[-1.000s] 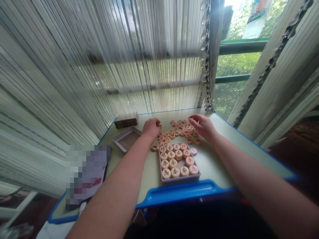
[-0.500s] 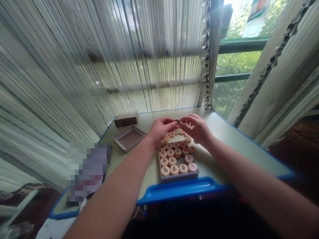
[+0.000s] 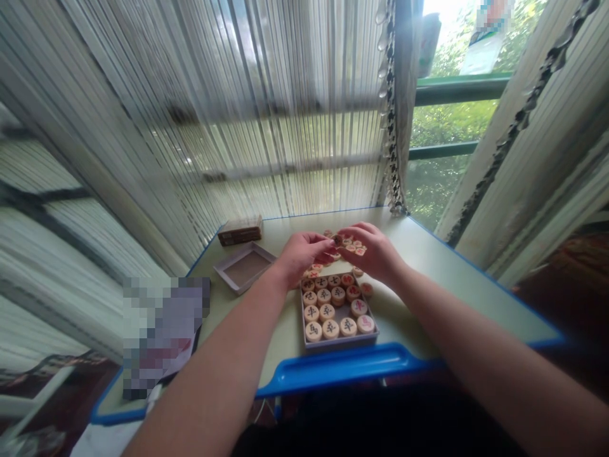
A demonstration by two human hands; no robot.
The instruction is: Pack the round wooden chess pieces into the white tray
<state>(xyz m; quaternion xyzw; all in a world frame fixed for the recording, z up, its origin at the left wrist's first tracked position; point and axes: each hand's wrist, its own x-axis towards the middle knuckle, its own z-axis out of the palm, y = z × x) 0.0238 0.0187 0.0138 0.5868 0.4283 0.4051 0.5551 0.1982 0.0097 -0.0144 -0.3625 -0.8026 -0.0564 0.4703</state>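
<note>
Both hands meet above the loose pieces behind the box. A small round chess piece (image 3: 337, 240) is pinched between the fingertips of my left hand (image 3: 304, 251) and my right hand (image 3: 370, 246). Its face cannot be read. Below them, an open box (image 3: 340, 344) near the table's front edge holds rows of round wooden pieces with black or red characters, with a gap (image 3: 341, 312) in the third row. Loose pieces (image 3: 354, 246) lie behind the box, partly hidden by my hands. One red-marked piece (image 3: 366, 289) rests against the box's right side.
The shallow box lid (image 3: 244, 268) lies left of the hands, with a stack of small boxes (image 3: 240, 230) behind it. A blurred-out item (image 3: 166, 336) is at the table's left. The table (image 3: 447, 285) has a blue front ledge (image 3: 342, 367); string curtains hang behind.
Both hands have dropped slightly with the piece between them, and more loose pieces show behind them. The view has shifted a little.
</note>
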